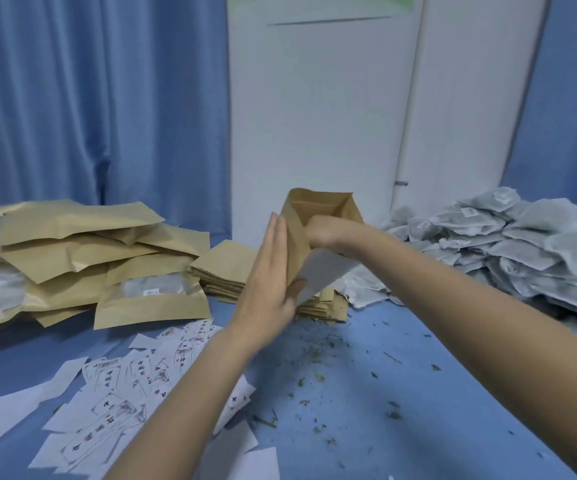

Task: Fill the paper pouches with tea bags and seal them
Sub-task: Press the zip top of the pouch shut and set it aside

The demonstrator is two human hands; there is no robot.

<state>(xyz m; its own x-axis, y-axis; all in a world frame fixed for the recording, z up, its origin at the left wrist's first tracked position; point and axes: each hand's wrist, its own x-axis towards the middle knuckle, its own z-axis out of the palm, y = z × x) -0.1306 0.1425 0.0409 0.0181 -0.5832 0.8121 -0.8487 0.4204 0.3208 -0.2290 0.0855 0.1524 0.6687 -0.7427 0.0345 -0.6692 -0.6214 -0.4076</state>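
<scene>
Head view. Pouch [318, 216] held upright above the blue table [401, 393], mouth open, over the flat pouch stack [224, 271]. Left hand [269, 275]: fingers straight and together, pointing up, palm flat against the pouch's left side, thumb at its lower edge. Right hand [325, 233]: forearm reaching in from the right, fingers curled at the pouch mouth, gripping its near wall; whether it holds anything else cannot be told. Tea bags [509, 244] heaped far right. Filled pouches [82, 258] piled left. Labels [124, 386] scattered near left. Tea crumbs [315, 368] on the table.
</scene>
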